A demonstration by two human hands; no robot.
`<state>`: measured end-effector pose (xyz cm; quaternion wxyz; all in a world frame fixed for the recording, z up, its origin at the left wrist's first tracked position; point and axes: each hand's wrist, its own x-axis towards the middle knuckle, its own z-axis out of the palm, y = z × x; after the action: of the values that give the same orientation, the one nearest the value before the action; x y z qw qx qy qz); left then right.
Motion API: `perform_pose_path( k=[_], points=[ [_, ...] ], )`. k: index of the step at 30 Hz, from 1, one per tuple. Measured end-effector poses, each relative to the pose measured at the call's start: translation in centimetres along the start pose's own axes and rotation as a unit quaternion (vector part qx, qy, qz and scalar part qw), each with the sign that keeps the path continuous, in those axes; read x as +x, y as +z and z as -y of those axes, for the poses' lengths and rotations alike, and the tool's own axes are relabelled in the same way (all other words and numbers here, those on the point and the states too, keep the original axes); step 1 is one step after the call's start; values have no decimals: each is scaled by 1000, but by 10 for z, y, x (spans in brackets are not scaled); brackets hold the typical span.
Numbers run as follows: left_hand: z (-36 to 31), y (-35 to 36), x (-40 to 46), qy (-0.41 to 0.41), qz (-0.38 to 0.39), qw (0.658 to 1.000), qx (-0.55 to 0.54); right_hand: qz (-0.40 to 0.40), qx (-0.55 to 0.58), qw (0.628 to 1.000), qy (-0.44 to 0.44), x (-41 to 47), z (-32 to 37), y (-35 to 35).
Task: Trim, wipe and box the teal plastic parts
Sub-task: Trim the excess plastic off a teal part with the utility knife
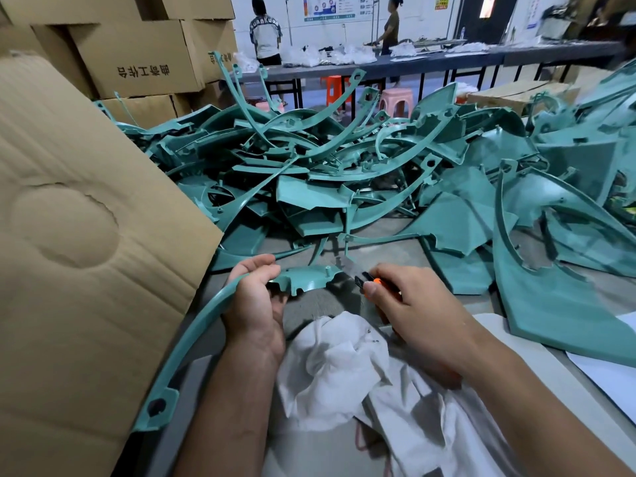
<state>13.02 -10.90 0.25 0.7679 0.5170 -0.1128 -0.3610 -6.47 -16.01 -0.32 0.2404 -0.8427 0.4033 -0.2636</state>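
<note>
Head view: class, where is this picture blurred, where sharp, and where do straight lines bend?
Head view: the knife blade in the right hand smears with motion blur; the left hand and its teal part are sharp; the far table bows near the frame edge, a wide-angle effect.

The cardboard flap (86,235) stands left of the parts pile (309,173), the cloth (337,366) before it.
</note>
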Motion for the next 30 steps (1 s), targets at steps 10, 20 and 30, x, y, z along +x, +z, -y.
perform_pose_path(
  k=[10,20,30],
  points=[
    [-2,-2,-3,5,16,1000,25,-46,-176,976,119,7,-24,-2],
    [-12,-4,-8,28,105,986,-123,-127,63,990,-5,6,-16,-11],
    [-13,-5,-7,-90,91,956,-264,-136,26,984,-111,2,-8,-13]
  ],
)
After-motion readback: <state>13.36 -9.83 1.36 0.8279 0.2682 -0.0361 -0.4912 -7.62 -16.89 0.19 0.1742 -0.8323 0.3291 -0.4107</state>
